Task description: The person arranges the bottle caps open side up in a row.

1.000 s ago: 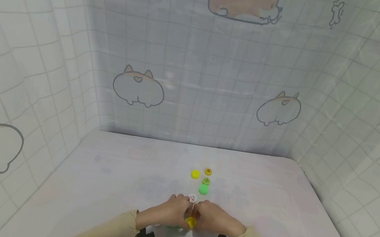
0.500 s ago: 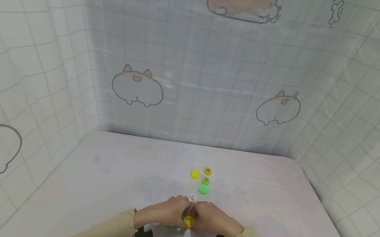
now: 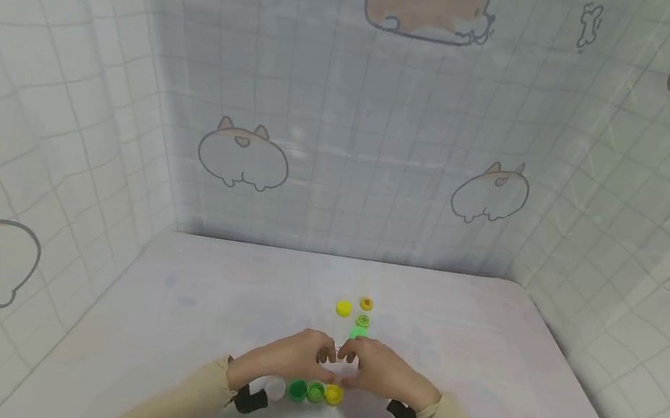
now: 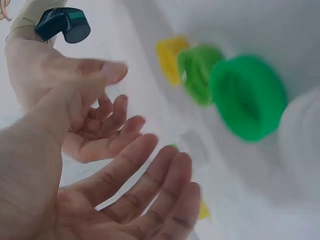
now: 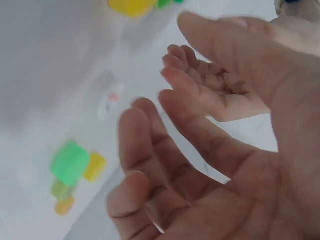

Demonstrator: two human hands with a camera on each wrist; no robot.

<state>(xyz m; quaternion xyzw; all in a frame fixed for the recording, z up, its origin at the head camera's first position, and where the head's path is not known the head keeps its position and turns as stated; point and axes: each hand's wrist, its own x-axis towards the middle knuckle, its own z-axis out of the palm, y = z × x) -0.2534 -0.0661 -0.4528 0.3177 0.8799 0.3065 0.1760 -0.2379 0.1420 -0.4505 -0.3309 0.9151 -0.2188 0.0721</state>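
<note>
In the head view my left hand (image 3: 298,360) and right hand (image 3: 378,373) hover close together over the table, fingers loosely bent. Nothing is held by either; the wrist views show both palms bare. Just nearer me stands a row of round, cap-like pieces: a white one (image 3: 276,389), a dark green one (image 3: 297,389), a light green one (image 3: 315,391) and a yellow one (image 3: 333,394). The left wrist view shows the dark green piece (image 4: 248,97) with a hollow side. Beyond my fingers lies a white printed cap (image 5: 111,102), mostly hidden in the head view.
Farther back lie a bright green cap (image 3: 358,333), a light green printed cap (image 3: 362,321), a bright yellow cap (image 3: 344,308) and an orange-yellow printed cap (image 3: 367,304). A pale cloth covers the table (image 3: 214,307). Curtains with cartoon dogs (image 3: 353,95) surround it on three sides.
My hands have released the yellow cap-like piece, which now stands at the right end of the row. Both hands have shifted slightly away from me with fingers loosened, uncovering the row.
</note>
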